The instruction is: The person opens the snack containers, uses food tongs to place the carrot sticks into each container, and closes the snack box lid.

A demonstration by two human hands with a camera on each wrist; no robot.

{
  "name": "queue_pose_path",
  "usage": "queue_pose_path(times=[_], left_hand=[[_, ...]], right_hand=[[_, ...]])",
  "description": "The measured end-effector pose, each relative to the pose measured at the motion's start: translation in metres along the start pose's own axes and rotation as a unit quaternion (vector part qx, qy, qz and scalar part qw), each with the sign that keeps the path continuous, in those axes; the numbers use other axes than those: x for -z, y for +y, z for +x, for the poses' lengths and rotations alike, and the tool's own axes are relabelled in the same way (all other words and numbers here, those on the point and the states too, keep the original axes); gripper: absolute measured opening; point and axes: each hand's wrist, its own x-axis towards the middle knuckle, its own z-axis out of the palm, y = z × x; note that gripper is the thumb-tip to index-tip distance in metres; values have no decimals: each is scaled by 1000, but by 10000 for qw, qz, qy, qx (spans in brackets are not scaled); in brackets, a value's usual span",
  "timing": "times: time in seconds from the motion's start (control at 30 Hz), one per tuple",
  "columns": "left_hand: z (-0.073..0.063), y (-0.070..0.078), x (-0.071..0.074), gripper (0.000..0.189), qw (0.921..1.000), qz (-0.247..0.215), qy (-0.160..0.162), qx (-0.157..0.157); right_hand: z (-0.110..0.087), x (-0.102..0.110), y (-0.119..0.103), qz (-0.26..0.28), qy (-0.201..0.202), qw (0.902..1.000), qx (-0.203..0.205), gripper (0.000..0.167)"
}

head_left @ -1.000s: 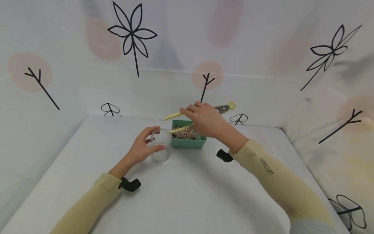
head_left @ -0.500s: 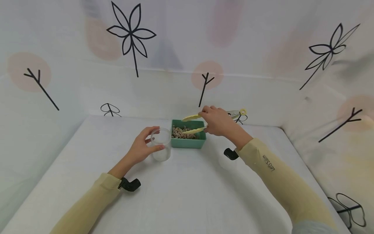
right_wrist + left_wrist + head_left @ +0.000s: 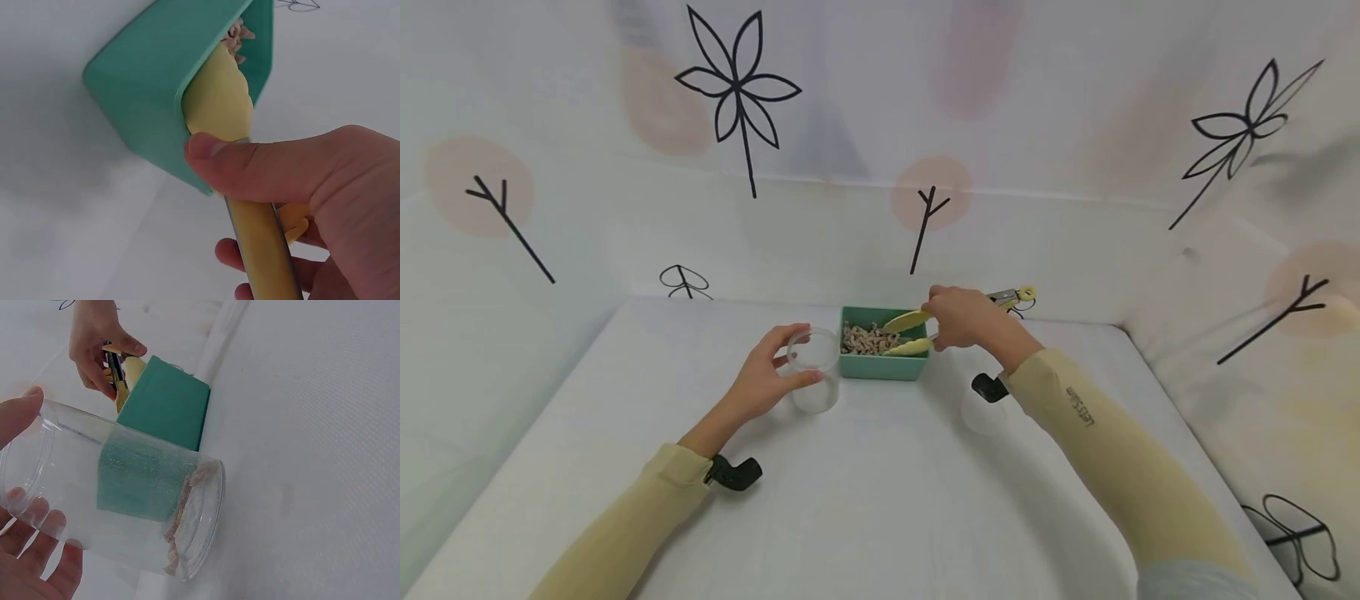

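One white table bears one green box of brown bits. The left hand grips one clear cup; the right hand grips one pair of yellow tongs.

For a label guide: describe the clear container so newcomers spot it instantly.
On the white table sits a green box of brown shreds. Left of it in the head view, the left hand grips the clear container: round and see-through, unlike the opaque rectangular box.
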Motion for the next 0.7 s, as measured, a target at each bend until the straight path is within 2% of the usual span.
queue_pose_path(times=[0.4, 0.57, 0.7], left_hand=[[1, 0, -3, 71, 9999, 44, 33, 147], [1, -3, -3, 71, 9998, 132, 44, 115], [5, -21, -6, 73, 9999, 121, 61, 83]], right_hand=[[11, -6, 7, 563, -136, 9982, 159, 60], [13, -11, 11, 739, -87, 9970, 229, 62], [11, -13, 13, 853, -19, 9962, 175, 65]])
